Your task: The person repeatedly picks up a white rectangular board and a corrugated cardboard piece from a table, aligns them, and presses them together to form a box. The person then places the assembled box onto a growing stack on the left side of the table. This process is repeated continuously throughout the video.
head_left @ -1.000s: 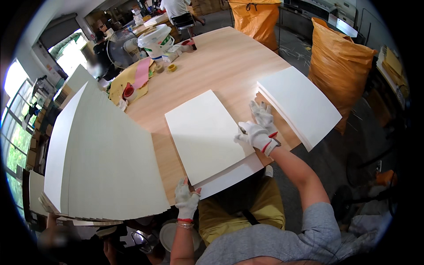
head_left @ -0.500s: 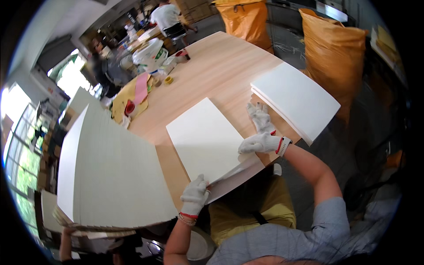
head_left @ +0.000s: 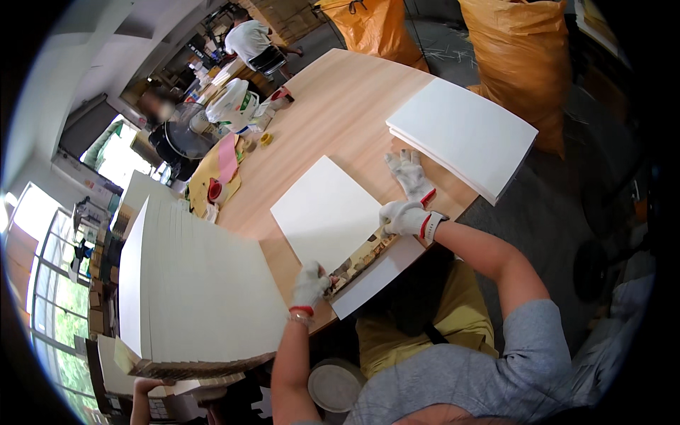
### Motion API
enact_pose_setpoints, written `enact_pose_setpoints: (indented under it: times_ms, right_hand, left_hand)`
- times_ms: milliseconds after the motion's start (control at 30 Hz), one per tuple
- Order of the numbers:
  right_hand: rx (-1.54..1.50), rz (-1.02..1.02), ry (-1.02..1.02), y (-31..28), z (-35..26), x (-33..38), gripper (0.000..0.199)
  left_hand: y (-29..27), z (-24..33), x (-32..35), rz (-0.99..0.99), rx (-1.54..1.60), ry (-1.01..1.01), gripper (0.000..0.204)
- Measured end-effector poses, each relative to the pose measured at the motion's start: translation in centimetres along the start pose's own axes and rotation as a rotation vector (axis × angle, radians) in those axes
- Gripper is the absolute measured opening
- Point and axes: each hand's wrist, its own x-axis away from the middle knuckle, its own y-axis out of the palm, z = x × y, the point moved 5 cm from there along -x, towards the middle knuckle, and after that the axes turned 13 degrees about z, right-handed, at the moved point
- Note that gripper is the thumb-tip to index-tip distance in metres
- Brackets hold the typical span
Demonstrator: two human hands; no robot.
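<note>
In front of me on the wooden table (head_left: pixel 347 92) lies a white sheet (head_left: pixel 322 205). Along its near edge a strip printed in brown and yellow (head_left: pixel 365 262) shows, with a plain white strip (head_left: pixel 379 280) nearer to me at the table's edge. My left hand (head_left: pixel 310 285), in a white glove with a red cuff, pinches the near left corner. Gloved likewise, my right hand (head_left: pixel 404 217) has its fingers closed at the near right corner. Just beyond it rests a loose white glove (head_left: pixel 409 176). Whether the sheet is one piece or layered is unclear.
White sheets (head_left: pixel 464 134) are stacked at the right, and a tall stack of pale boards (head_left: pixel 205 290) stands left. Beyond are yellow and pink paper (head_left: pixel 227 159), a red tape roll (head_left: pixel 214 189) and a white bucket (head_left: pixel 234 106). Orange sacks (head_left: pixel 520 64) stand past the table.
The printed strip now shows along the sheet's near edge, where it was white before. My right hand's fingers have closed in at the corner. The whole view has shifted slightly.
</note>
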Motion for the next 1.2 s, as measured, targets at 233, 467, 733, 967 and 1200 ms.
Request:
enact_pose_setpoints:
  times_ms: [233, 467, 733, 967, 1200]
  right_hand:
    - [0.309, 0.466, -0.575, 1.2, -4.0, 0.9, 0.020]
    - [0.136, 0.192, -0.926, 18.6, -9.9, 4.2, 0.017]
    - [-0.212, 0.213, -1.071, 15.2, -10.7, 3.7, 0.012]
    - [0.416, 0.257, -0.565, -0.9, 6.4, 2.2, 0.010]
    - [0.066, 0.013, 0.264, 0.4, 1.8, -2.4, 0.063]
  left_hand:
    - [0.0, 12.8, -0.9, -0.064, -0.914, 1.186, 0.099]
    - [-0.3, 15.8, -1.8, -0.185, -0.696, 1.205, 0.087]
    - [-0.4, 14.3, -1.5, -0.237, -0.638, 1.106, 0.081]
    - [-2.3, 16.7, -0.2, -0.343, -0.735, 1.151, 0.093]
    - [-2.1, 12.5, 0.9, 0.198, -0.623, 1.115, 0.038]
